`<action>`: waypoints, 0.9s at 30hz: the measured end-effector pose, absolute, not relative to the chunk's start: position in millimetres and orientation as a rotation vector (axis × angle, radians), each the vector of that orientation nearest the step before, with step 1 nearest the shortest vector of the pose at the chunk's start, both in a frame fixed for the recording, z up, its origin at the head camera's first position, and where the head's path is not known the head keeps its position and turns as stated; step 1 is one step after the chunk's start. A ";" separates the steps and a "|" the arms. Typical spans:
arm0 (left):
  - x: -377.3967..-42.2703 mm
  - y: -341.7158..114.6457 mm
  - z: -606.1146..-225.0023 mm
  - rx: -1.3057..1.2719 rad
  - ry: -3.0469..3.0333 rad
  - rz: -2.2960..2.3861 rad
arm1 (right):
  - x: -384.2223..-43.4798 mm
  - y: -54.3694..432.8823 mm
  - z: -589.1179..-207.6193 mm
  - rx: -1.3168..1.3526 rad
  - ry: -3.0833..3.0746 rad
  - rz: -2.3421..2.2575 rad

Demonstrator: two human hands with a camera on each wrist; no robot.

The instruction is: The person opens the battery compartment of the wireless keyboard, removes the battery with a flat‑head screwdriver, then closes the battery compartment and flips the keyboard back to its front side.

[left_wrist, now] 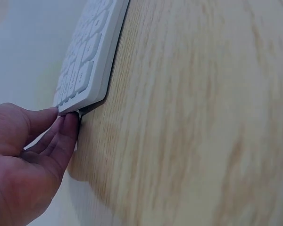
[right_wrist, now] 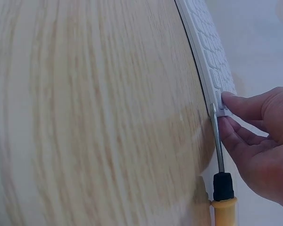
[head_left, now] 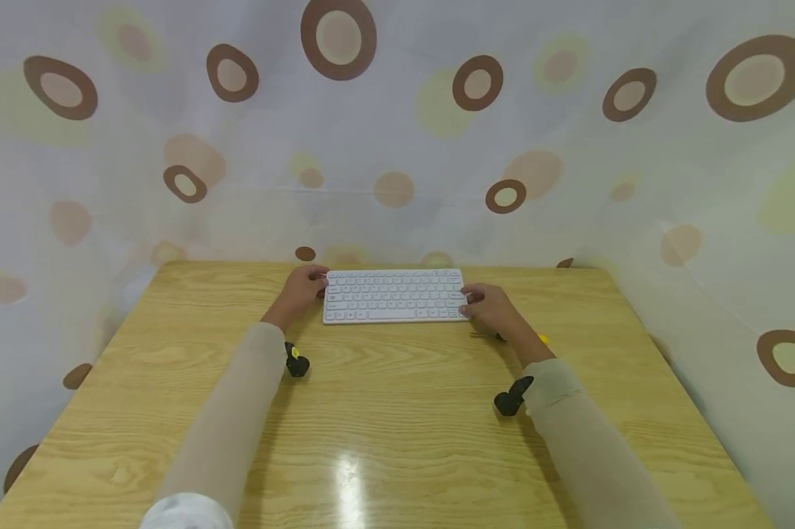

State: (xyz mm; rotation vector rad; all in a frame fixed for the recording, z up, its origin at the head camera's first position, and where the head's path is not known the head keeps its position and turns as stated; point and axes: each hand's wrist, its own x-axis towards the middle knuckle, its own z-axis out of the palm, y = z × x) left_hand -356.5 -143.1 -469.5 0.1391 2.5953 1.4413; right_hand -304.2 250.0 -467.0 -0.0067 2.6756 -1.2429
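A white keyboard (head_left: 394, 295) lies crosswise at the far side of the wooden table, keys facing up. My left hand (head_left: 302, 287) pinches its left end, the thumb at the upper edge and the fingers tucked beneath, as the left wrist view shows. At the opposite end my right hand (head_left: 495, 308) grips the right side; in the right wrist view its thumb presses on top near the corner keys and the fingers go under. A screwdriver (right_wrist: 223, 187) with a black and yellow handle lies below the right hand, its tip overlapping the keyboard's corner in that view.
The wooden table (head_left: 397, 397) reaches back to a wall covering (head_left: 397, 132) with brown and yellow circles, which also rises along both sides. Black wrist mounts (head_left: 297, 363) sit at both sleeve cuffs. Part of the screwdriver is hidden under the right forearm in the head view.
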 end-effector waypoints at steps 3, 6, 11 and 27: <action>-354.7 -147.3 -470.2 0.145 2.600 1.430 | -302.3 247.8 -466.5 -0.027 2.685 -1.217; -353.4 -150.7 -471.7 0.154 2.593 1.430 | -298.5 246.0 -466.0 -0.046 2.693 -1.192; -349.9 -155.4 -472.0 0.179 2.583 1.425 | -291.8 244.4 -464.2 -0.072 2.700 -1.171; -329.6 -176.5 -467.5 0.221 2.584 1.356 | -278.5 234.2 -459.9 -0.177 2.672 -1.161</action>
